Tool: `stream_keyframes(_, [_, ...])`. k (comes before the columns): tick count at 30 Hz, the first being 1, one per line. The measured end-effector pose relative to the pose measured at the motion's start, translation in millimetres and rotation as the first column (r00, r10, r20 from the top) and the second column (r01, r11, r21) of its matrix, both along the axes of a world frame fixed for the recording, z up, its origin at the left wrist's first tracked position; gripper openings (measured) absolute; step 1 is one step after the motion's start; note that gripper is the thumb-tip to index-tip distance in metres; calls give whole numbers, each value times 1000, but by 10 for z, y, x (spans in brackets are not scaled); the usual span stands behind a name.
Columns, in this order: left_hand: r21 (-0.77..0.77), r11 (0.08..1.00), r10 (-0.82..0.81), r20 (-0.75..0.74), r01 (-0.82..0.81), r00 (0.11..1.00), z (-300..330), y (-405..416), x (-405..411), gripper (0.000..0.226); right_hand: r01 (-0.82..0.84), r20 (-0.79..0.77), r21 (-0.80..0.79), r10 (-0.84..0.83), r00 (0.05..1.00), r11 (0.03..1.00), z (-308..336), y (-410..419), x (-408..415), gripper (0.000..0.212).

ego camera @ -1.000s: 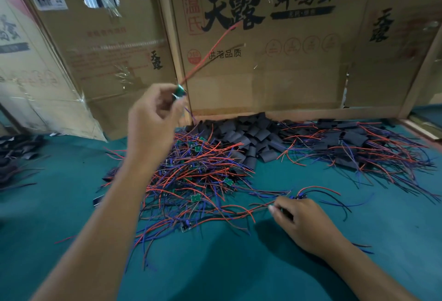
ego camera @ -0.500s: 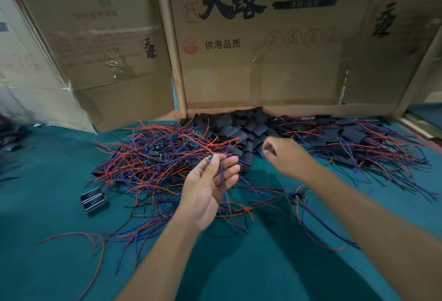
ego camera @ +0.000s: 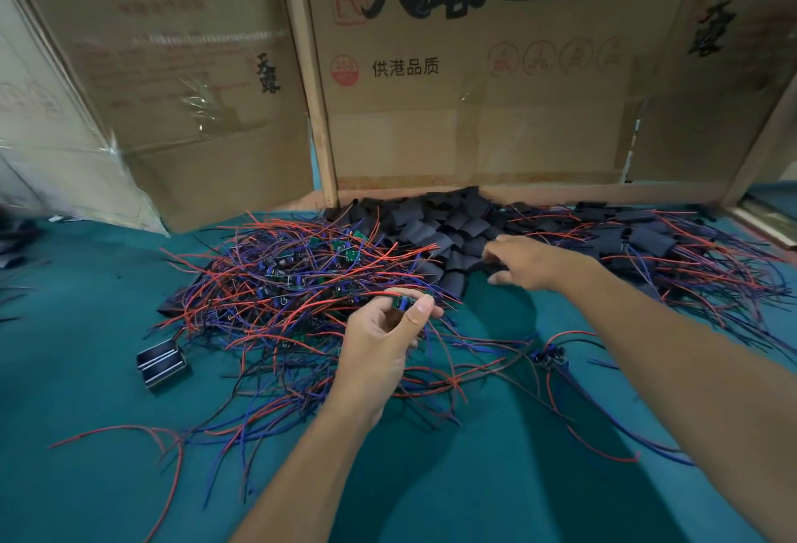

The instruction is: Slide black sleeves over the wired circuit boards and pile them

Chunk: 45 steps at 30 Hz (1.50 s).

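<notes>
We pinch a wired circuit board in our left hand above the tangled wire heap. Our right hand reaches the black sleeves, its fingertips blurred; whether it grips one we cannot tell. Green desk underneath.
</notes>
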<state>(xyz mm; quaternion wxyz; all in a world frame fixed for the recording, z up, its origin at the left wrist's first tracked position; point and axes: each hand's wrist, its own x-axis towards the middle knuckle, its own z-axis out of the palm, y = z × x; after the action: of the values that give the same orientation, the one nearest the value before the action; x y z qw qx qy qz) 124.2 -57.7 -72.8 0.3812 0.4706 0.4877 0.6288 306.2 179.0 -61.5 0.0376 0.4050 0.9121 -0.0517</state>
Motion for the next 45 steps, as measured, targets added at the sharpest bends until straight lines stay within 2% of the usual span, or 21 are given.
stream_keyframes(3, [-28,999,-28,113,31,993,24,1,24,29,-30,27,43,29,999,999,0,22,63,30])
stream_keyframes(6, [-57,996,-51,226,65,973,50,-7,45,30,-44,39,179,38,999,983,-20,-29,77,31])
stream_keyframes(7, [-53,995,-65,255,81,965,55,-13,45,29,-37,9,243,36,999,969,-28,-67,66,30])
stream_keyframes(9, [-33,995,-81,268,93,960,67,-20,37,27,32,-162,282,15,987,959,-16,-198,23,27])
stream_keyframes(11, [-32,997,-63,201,71,977,71,-22,29,24,116,-418,180,-31,908,977,11,-376,-21,26])
stream_keyframes(14, [-32,999,-12,117,16,993,61,-10,17,7,187,-730,-80,-186,658,979,36,-683,17,21])
stream_keyframes(16, [-23,1000,-13,177,18,984,86,-19,12,3,202,-787,-238,-310,532,950,18,-910,117,31])
stream_keyframes(18, [-2,999,-31,291,33,956,148,-49,20,4,139,-780,-393,-410,473,909,-42,-1166,228,47])
stream_keyframes(20, [36,999,-25,367,13,930,232,-79,37,8,4,-760,-528,-474,445,849,-129,-1393,317,62])
stream_keyframes(21, [57,998,-18,406,-6,914,282,-95,51,11,-61,-756,-563,-484,440,824,-175,-1489,360,62])
stream_keyframes(23, [106,993,-13,483,-44,875,396,-95,82,15,-183,-771,-574,-452,448,798,-208,-1652,418,46])
stream_keyframes(25, [140,988,-17,531,-68,847,512,-71,110,11,-281,-792,-526,-343,505,802,-187,-1764,442,29])
stream_keyframes(27, [153,984,-7,538,-89,843,606,-31,128,3,-340,-818,-466,-252,517,817,-152,-1841,434,19])
stream_keyframes(29, [157,979,25,524,-126,851,645,16,144,3,-283,-826,-374,-178,535,883,-122,-1898,416,18])
stream_keyframes(31, [150,973,72,531,-177,845,614,39,171,2,-145,-775,-193,-61,629,970,-129,-1918,415,28])
stream_keyframes(33, [132,964,117,563,-229,818,538,43,202,7,-59,-745,-19,25,667,998,-114,-1946,402,35])
stream_keyframes(35, [107,958,153,595,-267,789,478,49,220,13,-9,-753,54,46,657,998,-120,-1963,379,39])
stream_keyframes(38, [84,945,201,611,-315,766,446,40,209,4,35,-742,16,-11,670,999,-198,-1989,312,38])
stream_keyframes(40, [82,944,199,635,-321,747,471,27,206,3,25,-743,-83,-79,664,996,-253,-2032,259,30])
stream_keyframes(42, [77,950,177,664,-301,727,501,12,210,4,-51,-770,-242,-160,617,969,-273,-2081,207,21])
stream_keyframes(45, [52,961,155,710,-271,687,552,-23,233,6,-224,-813,-374,-203,546,900,-285,-2138,139,24])
